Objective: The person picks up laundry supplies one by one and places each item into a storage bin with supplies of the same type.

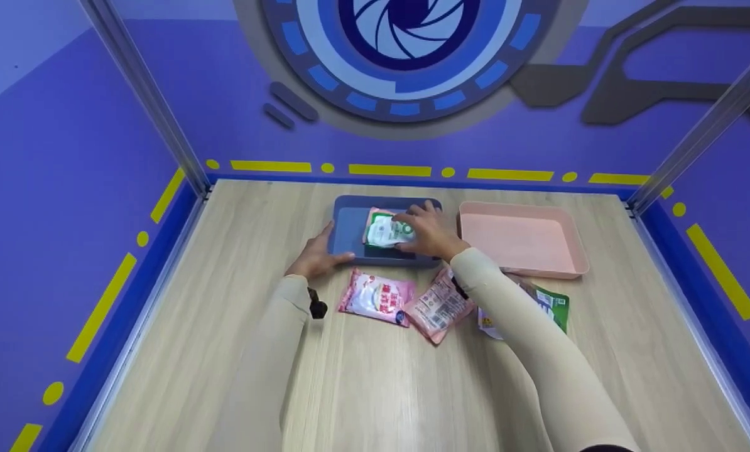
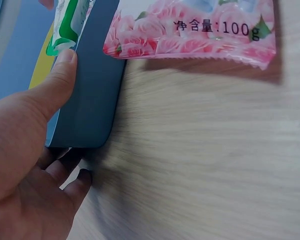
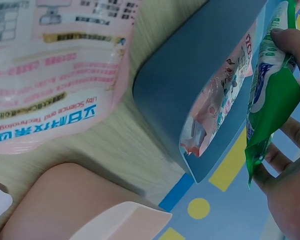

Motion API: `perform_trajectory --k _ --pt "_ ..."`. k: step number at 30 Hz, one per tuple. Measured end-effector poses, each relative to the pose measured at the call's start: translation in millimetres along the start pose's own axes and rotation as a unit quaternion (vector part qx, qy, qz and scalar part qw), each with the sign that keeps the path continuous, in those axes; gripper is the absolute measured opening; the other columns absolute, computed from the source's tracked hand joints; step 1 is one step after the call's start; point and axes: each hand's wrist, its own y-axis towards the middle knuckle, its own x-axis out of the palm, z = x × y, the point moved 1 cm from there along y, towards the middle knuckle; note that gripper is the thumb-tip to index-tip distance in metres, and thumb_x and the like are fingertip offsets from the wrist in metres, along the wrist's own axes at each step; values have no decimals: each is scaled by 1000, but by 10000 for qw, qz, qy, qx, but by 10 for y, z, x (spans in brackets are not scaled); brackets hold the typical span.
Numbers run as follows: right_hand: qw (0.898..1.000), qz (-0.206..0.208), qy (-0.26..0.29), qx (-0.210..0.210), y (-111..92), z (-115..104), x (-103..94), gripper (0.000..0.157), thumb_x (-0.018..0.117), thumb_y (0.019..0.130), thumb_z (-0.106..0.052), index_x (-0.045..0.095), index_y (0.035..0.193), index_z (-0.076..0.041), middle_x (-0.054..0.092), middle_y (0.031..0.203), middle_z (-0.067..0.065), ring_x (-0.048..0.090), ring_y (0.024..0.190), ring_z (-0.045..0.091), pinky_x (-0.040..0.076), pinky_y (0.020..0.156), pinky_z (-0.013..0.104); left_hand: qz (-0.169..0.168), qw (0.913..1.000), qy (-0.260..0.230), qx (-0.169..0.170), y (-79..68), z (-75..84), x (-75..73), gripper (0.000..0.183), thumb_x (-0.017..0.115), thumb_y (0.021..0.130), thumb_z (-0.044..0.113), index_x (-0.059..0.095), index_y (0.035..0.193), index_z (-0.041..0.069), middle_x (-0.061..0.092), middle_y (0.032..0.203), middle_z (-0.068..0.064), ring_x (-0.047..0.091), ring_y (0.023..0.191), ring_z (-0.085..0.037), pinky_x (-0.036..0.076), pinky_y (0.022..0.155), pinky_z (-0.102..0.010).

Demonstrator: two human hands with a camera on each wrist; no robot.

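At the table [image 1: 199, 326], a green packet [image 3: 282, 100], pinched by the right hand [image 1: 434, 233], left hand [image 1: 315, 254] spread, is likely being put in the blue tray [image 1: 350, 229], needing letting go.

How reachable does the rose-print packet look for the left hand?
Probably yes: the left hand holds the blue tray, but the rose-print packet lies close by, nothing visible between.

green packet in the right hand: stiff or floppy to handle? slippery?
The green packet is probably floppy, since it looks creased and bent. It may slip a little, as its surface looks shiny. Rolling seems unlikely, given its flat shape.
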Motion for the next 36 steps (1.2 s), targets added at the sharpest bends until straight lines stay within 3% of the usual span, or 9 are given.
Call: perform_trajectory --k 9,32,36 --pt "9999 75 46 -109 7 -20 1 62 83 84 -49 66 138 -23 65 128 12 51 113 37 46 95 59 40 9997 132 195 13 -15 0 104 75 95 39 5 166 10 16 170 -18 18 155 -35 20 125 -48" --pt "9999 -52 -52 119 35 -5 98 63 83 84 -50 64 139 -27 64 128 10 49 111 33 47 95 54 64 9998 13 -197 -10 7 10 105 74 94 44 4 167 18 15 170 -18 16 156 -35 17 125 -51" --pt "10000 -29 -70 18 28 -3 119 62 83 85 -48 65 139 -25 64 127 11 50 109 34 48 91 52 66 10000 30 -49 0 3 4 105 75 94 42 4 167 15 15 170 -18 16 156 -35 18 125 -50"
